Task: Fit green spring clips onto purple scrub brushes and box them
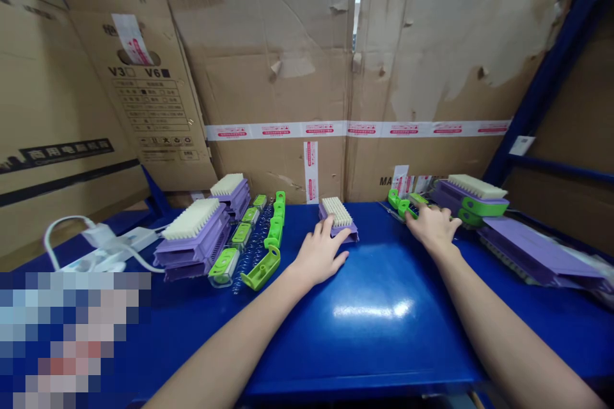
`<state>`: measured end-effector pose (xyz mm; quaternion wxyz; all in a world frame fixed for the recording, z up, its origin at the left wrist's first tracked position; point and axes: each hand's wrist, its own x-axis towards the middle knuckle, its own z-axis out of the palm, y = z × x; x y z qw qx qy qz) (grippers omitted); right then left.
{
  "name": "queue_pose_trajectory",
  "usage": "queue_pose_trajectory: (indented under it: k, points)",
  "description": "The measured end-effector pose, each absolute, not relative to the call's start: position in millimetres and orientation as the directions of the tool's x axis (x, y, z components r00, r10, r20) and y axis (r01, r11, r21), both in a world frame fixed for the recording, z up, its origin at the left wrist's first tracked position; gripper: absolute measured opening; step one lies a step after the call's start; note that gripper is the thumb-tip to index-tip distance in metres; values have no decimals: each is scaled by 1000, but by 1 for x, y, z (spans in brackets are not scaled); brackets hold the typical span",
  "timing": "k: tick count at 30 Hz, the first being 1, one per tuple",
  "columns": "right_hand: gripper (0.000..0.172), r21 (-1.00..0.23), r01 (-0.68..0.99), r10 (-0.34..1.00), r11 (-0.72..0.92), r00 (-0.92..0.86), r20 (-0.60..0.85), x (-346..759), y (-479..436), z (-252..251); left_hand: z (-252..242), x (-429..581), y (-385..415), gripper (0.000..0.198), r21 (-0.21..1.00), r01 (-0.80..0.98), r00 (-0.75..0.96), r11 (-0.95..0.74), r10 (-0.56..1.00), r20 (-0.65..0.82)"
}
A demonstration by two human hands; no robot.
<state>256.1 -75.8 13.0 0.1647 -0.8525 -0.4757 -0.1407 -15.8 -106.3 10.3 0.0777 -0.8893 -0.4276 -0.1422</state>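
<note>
My left hand [319, 255] rests on the blue tabletop [384, 307]. Its fingertips touch the small purple brush [338, 216]. The brush sits at 1 o'clock from my palm, with its bristles up. Its long side runs from 11 o'clock to 5 o'clock. My left grip is apart: the fingers lie spread on the brush and do not wrap round it.

My right hand [432, 227] is off at 3 o'clock from the brush, so the left hand is the nearer 1. The right fingers lie on a green handle [401, 203] at 10 o'clock from that hand. I cannot tell if that grip is clamped on the handle or only lying on it. A bigger brush [472, 195] sits just past it at 2 o'clock.
</note>
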Motion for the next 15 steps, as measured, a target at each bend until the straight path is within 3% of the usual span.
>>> queue_pose_trajectory:
  k: [15]
  points:
    - [32,-35,876,835,-481,470,285,256,-77,15,7,-16,-105,53,-35,798,576,-601,747,332]
